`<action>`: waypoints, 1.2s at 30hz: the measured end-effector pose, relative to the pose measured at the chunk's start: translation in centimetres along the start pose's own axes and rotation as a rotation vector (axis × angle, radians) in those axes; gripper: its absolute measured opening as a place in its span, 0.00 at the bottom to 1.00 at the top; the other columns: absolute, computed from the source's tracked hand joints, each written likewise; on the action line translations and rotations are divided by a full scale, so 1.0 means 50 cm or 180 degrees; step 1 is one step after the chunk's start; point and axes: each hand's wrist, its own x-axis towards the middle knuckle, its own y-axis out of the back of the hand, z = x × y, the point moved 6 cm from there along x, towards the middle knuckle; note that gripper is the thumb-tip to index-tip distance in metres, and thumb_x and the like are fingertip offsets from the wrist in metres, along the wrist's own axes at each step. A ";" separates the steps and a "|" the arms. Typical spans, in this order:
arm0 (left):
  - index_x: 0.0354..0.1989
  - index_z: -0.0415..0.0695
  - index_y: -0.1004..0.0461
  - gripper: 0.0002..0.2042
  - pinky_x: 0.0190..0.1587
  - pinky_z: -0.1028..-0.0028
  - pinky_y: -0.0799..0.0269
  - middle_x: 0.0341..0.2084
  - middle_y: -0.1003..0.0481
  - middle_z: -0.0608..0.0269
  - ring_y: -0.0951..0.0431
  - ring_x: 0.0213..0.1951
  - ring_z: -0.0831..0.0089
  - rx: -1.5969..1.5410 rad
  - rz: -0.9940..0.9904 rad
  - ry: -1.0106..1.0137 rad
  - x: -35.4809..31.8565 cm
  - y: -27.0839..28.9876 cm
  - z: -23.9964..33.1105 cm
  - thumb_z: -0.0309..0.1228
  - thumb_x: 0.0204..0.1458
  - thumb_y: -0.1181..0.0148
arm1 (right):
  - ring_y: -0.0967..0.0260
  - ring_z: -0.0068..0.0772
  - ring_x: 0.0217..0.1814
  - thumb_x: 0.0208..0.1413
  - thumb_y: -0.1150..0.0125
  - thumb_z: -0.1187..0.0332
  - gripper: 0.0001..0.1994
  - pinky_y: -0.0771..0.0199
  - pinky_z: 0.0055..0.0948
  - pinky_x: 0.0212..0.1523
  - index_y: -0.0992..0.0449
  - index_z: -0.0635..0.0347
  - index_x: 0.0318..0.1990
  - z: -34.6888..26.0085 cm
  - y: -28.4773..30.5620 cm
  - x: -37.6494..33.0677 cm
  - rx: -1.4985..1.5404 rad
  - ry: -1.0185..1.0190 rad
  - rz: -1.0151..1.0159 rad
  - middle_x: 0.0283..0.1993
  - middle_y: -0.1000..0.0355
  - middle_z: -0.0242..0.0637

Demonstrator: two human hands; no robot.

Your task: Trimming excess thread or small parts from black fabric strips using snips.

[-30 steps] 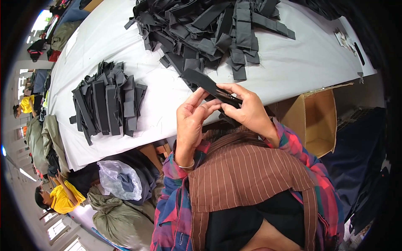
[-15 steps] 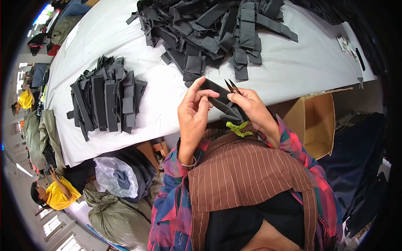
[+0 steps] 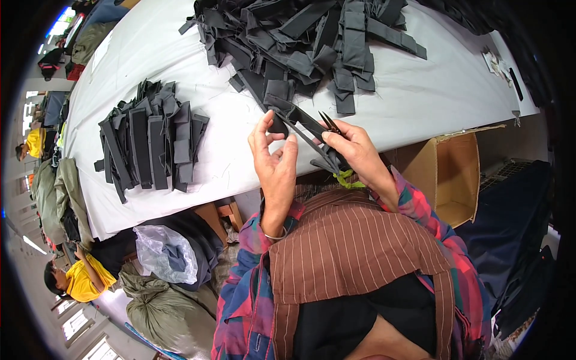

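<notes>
Dark grey fabric, folded into a long narrow strip (image 3: 307, 122), lies between your two hands, just above the near edge of the white-covered table (image 3: 414, 102). Its long axis slants from upper left, by the near fringe of the loose pile of strips (image 3: 306, 60), down to lower right, where it goes into your right hand (image 3: 358, 150). That hand is the nearer one: its fingers and thumb are closed on the lower end of the strip and on a pair of small black snips (image 3: 333, 126) as well. The snips' points stick out past your thumb, up and to the left, on the far side of the strip and close beside it, roughly in line with its length. A yellow-green tie (image 3: 348, 180) hangs below the same hand; you cannot tell from here what it is fixed to.

Your left hand (image 3: 275, 165) lies to the left of the strip, palm turned inward, thumb and fingers apart and clamped on nothing. Its index fingertip is right by the strip's upper-left end; whether it touches the cloth is unclear. Further left, the neater row of strips (image 3: 150, 141) sits well apart from both hands.
</notes>
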 end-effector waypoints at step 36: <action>0.58 0.32 0.46 0.35 0.45 0.75 0.29 0.49 0.37 0.52 0.31 0.48 0.68 -0.1093 -0.0438 0.1127 0.002 -0.009 -0.066 0.18 0.41 0.34 | 0.34 0.35 0.31 0.47 0.38 0.67 0.12 0.38 0.32 0.33 0.24 0.51 0.42 -0.117 0.013 -0.031 -0.3527 0.2102 0.0296 0.33 0.29 0.30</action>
